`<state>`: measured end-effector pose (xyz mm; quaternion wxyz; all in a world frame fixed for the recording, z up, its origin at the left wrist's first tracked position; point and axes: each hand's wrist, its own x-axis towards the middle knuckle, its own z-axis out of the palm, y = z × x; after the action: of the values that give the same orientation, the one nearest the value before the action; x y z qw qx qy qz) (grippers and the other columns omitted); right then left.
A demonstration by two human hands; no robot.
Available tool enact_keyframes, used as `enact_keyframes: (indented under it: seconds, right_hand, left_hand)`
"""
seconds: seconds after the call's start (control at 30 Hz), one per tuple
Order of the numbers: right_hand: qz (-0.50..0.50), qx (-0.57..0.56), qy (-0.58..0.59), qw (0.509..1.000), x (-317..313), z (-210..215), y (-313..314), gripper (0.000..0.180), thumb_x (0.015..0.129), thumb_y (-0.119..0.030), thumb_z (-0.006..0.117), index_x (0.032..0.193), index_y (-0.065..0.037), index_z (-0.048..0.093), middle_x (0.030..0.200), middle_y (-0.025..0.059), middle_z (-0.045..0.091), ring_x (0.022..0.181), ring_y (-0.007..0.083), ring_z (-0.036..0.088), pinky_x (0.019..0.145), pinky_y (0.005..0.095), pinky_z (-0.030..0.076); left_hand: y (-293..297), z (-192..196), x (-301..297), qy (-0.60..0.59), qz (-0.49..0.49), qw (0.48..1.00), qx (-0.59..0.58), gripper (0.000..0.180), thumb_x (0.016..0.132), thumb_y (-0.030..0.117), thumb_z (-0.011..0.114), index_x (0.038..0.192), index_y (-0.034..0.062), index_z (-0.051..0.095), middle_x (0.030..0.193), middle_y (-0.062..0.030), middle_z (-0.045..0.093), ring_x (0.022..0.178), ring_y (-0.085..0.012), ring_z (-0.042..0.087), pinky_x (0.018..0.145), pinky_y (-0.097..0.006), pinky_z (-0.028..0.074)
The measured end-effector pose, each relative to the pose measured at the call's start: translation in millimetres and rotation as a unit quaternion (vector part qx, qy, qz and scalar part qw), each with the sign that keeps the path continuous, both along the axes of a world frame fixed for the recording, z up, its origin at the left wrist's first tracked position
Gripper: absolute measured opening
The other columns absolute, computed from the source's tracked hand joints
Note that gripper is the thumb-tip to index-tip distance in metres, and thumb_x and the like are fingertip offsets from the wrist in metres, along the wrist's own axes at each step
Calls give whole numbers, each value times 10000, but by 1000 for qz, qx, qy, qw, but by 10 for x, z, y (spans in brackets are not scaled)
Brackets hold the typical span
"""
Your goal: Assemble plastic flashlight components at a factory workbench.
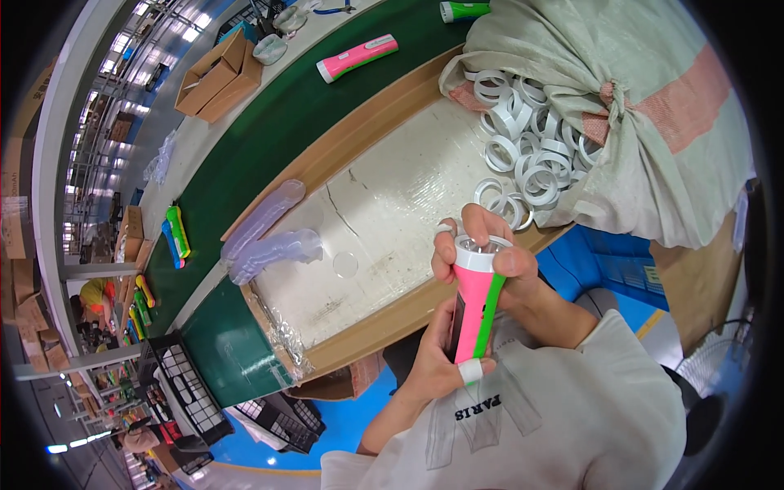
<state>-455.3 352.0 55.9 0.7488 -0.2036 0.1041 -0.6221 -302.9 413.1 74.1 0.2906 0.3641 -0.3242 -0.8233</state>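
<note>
Beside a cardboard-walled tray (392, 204), both hands (430, 359) grip a pink and green, white-rimmed flashlight (472, 310).

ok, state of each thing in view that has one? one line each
Held flashlight: tilted, lens end up
Left hand: closed around its body
Right hand: fingers closed on its lens end
Other pink flashlight: lying on its side
Sack: knotted
White rings: loose, heaped against sack
Cardboard box: open

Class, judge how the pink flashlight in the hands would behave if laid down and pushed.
The pink flashlight looks like hard plastic, so it probably won't bend. Its round head and narrower body suggest it may roll in a curve.
</note>
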Motion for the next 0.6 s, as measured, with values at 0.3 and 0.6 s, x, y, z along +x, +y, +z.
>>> enact_keyframes:
  seconds: [0.3,0.6]
  right_hand:
    - [94,-66,-193,974,166,-109,-78,426,676,-359,733,888,-137,438,909,100,571,895,274,653,753,346,524]
    - [18,-64,-112,992,44,-124,-116,318,741,-237,718,837,-132,433,971,154,571,1046,348,593,1011,472,406]
  left_hand:
    - [68,9,-8,312,-48,934,168,686,712,170,764,1254,18,373,794,-109,513,521,-151,520,408,-265,423]
    - [-39,3,78,-2,-7,1000,-25,745,725,40,747,1348,-12,342,1005,-117,556,819,-159,588,708,-269,497]
